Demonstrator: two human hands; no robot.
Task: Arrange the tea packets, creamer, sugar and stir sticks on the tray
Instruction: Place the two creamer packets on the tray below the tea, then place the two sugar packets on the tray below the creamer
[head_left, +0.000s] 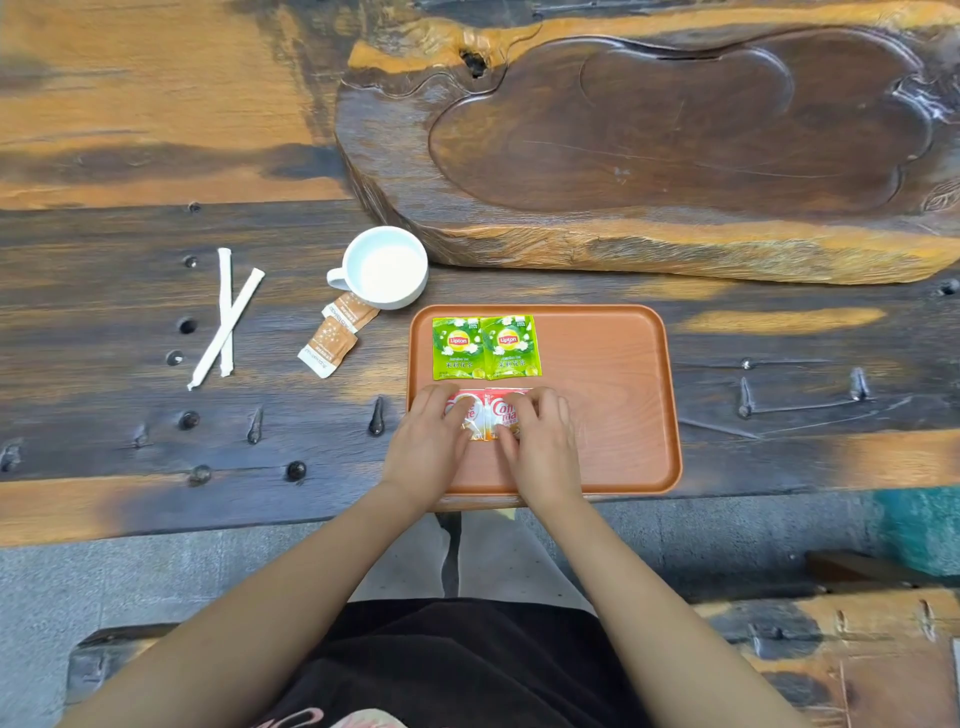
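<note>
An orange-brown tray (613, 374) lies at the table's near edge. Two green tea packets (485, 347) sit side by side at its far left. Just below them lie two red-and-white creamer packets (488, 413), side by side. My left hand (428, 441) presses its fingers on the left creamer packet, and my right hand (540, 441) presses on the right one; both packets are partly hidden. Two brown sugar packets (335, 335) lie on the table left of the tray. Two white paper-wrapped stir sticks (224, 319) lie crossed further left.
A white cup (384, 267) stands beyond the tray's far left corner, touching one sugar packet. A big carved wooden slab (649, 156) fills the far right of the dark wooden table (104, 441). The table's edge runs just under the tray.
</note>
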